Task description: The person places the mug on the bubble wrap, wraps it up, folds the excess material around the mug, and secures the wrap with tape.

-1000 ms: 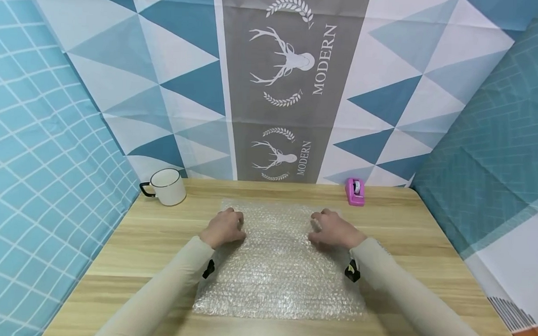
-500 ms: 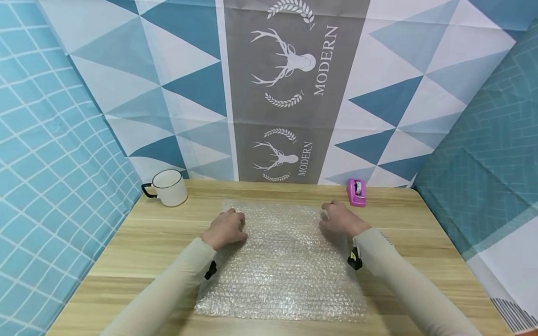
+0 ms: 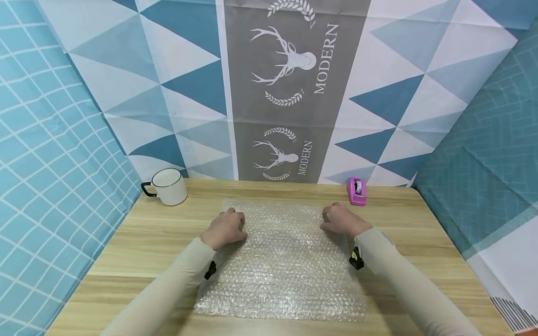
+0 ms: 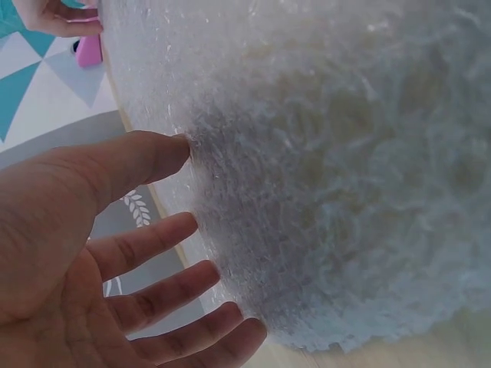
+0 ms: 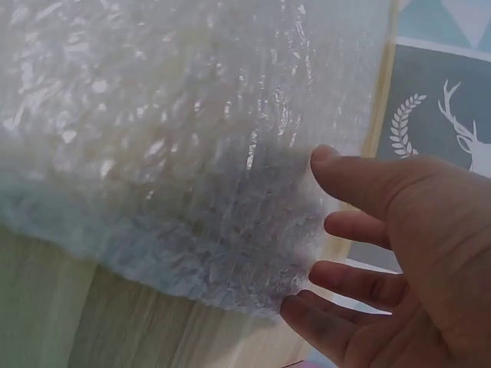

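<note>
While left hand (image 3: pixel 224 228), right hand (image 3: pixel 344 221) touch edges | bubble wrap (image 3: pixel 283 272) lies between

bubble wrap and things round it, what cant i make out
Head view: left edge of the bubble wrap, partly covered by the left hand and sleeve.
Head view: inner bottom of the mug, hidden by its near wall.
Head view: tape end on the pink dispenser, too small.
Left wrist view: right hand, partly cut off by top edge.
</note>
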Demonstrator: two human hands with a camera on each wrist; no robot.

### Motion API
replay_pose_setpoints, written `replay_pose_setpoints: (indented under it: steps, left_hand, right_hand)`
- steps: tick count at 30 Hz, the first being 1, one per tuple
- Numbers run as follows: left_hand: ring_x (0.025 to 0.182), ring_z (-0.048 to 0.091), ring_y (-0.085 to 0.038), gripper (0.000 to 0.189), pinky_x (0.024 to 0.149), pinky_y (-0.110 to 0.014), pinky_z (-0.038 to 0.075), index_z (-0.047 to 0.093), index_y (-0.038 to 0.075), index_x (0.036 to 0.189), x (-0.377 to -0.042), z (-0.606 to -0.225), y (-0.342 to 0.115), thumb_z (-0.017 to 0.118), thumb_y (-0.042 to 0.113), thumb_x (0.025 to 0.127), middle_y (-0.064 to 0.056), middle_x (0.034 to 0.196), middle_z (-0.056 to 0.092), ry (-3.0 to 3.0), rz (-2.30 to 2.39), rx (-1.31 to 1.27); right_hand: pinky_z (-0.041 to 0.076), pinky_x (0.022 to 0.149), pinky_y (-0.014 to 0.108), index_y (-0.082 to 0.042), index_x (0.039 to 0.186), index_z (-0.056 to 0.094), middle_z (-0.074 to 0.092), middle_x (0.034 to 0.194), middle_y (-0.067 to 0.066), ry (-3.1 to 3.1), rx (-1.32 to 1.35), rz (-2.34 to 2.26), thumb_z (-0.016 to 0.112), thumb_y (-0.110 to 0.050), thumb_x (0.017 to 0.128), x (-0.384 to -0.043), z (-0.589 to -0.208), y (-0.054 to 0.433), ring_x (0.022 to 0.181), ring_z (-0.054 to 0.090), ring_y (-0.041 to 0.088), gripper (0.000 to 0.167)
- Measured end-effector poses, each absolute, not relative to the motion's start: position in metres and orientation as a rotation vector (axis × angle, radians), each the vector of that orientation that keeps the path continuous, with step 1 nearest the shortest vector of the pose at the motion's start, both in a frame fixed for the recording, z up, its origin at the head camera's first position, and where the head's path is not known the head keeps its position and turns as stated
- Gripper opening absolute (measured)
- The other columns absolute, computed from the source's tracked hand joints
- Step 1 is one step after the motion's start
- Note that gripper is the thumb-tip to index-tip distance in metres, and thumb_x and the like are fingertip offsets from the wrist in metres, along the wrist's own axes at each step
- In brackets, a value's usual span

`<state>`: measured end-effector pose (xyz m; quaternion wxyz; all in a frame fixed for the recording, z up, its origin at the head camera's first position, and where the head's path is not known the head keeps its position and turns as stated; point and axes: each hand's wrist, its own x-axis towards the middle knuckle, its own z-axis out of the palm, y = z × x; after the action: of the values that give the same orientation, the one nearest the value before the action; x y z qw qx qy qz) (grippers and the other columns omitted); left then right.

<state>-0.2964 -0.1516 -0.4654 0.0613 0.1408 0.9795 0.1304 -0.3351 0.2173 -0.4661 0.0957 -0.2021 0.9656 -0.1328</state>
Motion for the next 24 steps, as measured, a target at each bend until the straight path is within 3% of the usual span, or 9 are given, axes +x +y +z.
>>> replay_pose_setpoints:
  steps: [7,12,18,24]
  left_hand:
    - [0.090,0.060,-0.031,0.038,0.076,-0.047,0.056,0.071,0.006,0.110,-0.299,-0.467,-0.154,0.082,0.031,0.084,-0.014,0.106,0.062,2.961,0.388,0.486]
    - [0.096,0.065,-0.033,0.042,0.086,-0.050,0.057,0.072,0.004,0.113,-0.304,-0.470,-0.164,0.082,0.035,0.085,-0.016,0.110,0.066,2.975,0.405,0.618]
    - [0.111,0.066,-0.035,0.034,0.098,-0.051,0.055,0.071,0.003,0.117,-0.301,-0.473,-0.176,0.074,0.028,0.093,-0.018,0.120,0.069,2.940,0.489,0.691]
    - [0.111,0.067,-0.039,0.031,0.096,-0.053,0.056,0.070,-0.002,0.118,-0.294,-0.470,-0.182,0.068,0.020,0.096,-0.023,0.122,0.067,2.982,0.604,0.708]
  right_hand:
    - [0.058,0.092,0.047,0.003,0.124,0.068,0.066,0.118,0.022,2.863,-0.553,-0.391,0.076,-0.026,0.094,-0.333,-0.469,0.217,0.106,0.063,0.031,0.042]
    - [0.057,0.098,0.048,0.002,0.123,0.068,0.066,0.121,0.021,2.855,-0.520,-0.395,0.076,-0.025,0.094,-0.332,-0.469,0.214,0.113,0.063,0.034,0.040]
    - [0.055,0.099,0.050,0.004,0.119,0.070,0.070,0.117,0.021,2.877,-0.611,-0.374,0.077,-0.022,0.093,-0.333,-0.467,0.213,0.113,0.063,0.038,0.037]
    - [0.055,0.101,0.049,0.004,0.119,0.071,0.071,0.115,0.019,2.889,-0.641,-0.345,0.077,-0.023,0.093,-0.337,-0.467,0.213,0.113,0.063,0.037,0.037]
